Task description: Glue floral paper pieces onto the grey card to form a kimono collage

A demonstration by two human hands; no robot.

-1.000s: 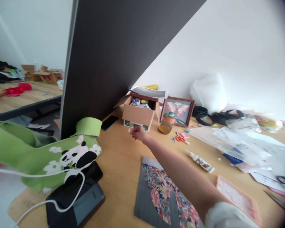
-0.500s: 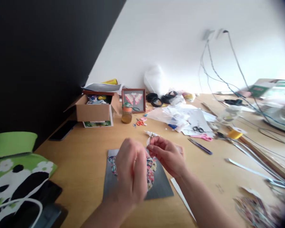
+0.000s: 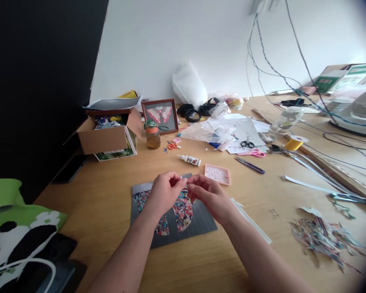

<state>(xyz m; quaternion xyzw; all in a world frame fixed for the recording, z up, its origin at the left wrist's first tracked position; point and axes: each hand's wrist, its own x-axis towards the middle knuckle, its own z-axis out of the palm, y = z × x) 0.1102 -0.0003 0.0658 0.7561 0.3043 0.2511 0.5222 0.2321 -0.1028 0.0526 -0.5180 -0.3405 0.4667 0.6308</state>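
Note:
Above the grey board (image 3: 201, 226), my left hand (image 3: 167, 188) and my right hand (image 3: 208, 195) meet fingertip to fingertip, both in a pinch. A tiny white bit shows at the left fingertips, too small to name. What the right fingers hold, if anything, is hidden. Floral fabric pieces (image 3: 183, 213) in a wing-like shape lie on the board, partly covered by my left hand and forearm. Just beyond the hands are a small white glue bottle (image 3: 190, 160) on its side and a pink tray (image 3: 218, 174) of tiny pale beads. White paper strips (image 3: 256, 224) lie beside my right forearm.
A cardboard box (image 3: 103, 138), a jar (image 3: 153, 136) and a framed fabric picture (image 3: 161, 116) stand at the back left. Pink scissors (image 3: 254, 153), purple-handled snips (image 3: 249, 165) and a yellow ribbon spool (image 3: 294, 142) lie rightward. Fabric scraps (image 3: 325, 238) are piled at the near right.
My left hand has come down from a raised fist to meet my right fingertips. The view has shifted, and the bead tray and glue bottle show more fully.

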